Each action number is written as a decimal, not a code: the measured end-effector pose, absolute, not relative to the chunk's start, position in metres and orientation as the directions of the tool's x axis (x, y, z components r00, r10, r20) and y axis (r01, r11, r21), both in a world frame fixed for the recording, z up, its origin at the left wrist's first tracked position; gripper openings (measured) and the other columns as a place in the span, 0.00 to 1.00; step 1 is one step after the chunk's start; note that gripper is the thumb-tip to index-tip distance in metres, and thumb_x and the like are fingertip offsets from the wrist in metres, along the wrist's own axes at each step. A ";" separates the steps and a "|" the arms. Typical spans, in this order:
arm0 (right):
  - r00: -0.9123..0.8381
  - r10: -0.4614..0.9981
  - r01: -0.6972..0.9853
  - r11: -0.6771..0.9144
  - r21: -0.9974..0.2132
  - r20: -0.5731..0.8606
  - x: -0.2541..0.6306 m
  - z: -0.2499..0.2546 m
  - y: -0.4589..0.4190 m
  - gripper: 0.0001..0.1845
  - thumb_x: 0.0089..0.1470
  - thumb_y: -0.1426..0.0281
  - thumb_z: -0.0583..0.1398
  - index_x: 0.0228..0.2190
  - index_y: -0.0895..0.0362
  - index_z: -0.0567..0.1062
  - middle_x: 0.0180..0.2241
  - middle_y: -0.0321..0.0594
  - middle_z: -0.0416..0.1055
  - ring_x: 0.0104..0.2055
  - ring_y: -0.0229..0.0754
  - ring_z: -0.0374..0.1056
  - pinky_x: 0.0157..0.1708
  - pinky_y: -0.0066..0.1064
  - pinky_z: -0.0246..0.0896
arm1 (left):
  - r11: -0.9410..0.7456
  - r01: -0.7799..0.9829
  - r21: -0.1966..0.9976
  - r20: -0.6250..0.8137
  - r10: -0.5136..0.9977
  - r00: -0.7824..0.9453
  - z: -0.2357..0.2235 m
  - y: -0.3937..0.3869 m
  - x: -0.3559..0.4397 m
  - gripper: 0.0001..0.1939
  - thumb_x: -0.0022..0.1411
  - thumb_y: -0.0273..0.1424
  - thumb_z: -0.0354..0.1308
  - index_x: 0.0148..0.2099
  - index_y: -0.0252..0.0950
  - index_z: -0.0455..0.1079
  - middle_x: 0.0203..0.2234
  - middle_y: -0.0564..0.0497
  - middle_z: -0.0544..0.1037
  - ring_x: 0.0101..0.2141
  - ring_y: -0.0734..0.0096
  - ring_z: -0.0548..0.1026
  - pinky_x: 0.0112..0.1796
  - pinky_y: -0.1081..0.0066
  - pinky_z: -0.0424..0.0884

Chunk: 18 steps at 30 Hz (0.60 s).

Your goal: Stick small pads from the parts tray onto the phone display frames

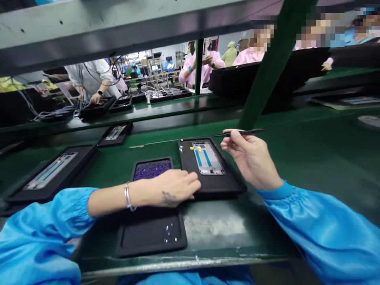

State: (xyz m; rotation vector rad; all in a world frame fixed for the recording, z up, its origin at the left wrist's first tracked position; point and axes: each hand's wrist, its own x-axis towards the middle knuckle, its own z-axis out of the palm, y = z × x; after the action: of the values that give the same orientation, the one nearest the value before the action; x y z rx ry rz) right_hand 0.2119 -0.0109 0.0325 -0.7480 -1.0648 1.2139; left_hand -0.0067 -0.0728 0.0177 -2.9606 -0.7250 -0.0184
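My left hand (pixel 175 187), with a silver bracelet at the wrist, lies over the near left corner of a black tray (pixel 204 187). Its fingers bend together over the tray's edge, and their undersides are hidden. In that tray rests a silver phone frame (pixel 209 158) with two blue strips and a small yellow tab at its upper left. To the right, my right hand (pixel 252 156) is raised and pinches black tweezers (pixel 249 132), whose tips point left above the tray's far edge.
Left of my hand is a small box of tiny purple-blue pieces (pixel 152 168). A shallow black tray (pixel 148 237) nearer me holds several small shiny bits. Two more trays with phone frames (pixel 52 170) stand left. A green post (pixel 267 79) slants ahead; co-workers sit beyond.
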 end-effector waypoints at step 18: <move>-0.131 0.988 -0.092 0.064 -0.994 0.076 0.173 -0.025 0.014 0.06 0.46 0.71 0.66 0.29 0.62 0.77 0.29 0.41 0.66 0.30 0.33 0.65 0.34 0.29 0.59 | -0.727 0.667 -0.161 0.318 0.601 0.733 0.017 -0.132 -0.079 0.15 0.73 0.27 0.41 0.38 0.34 0.68 0.32 0.48 0.74 0.31 0.69 0.67 0.31 0.68 0.60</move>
State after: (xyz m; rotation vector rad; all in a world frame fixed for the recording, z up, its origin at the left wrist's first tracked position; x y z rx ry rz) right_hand 0.1732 0.0144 -0.0249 -1.0260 -1.2733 1.2941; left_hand -0.0787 -0.1322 0.0168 -2.6710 -0.9984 -0.3562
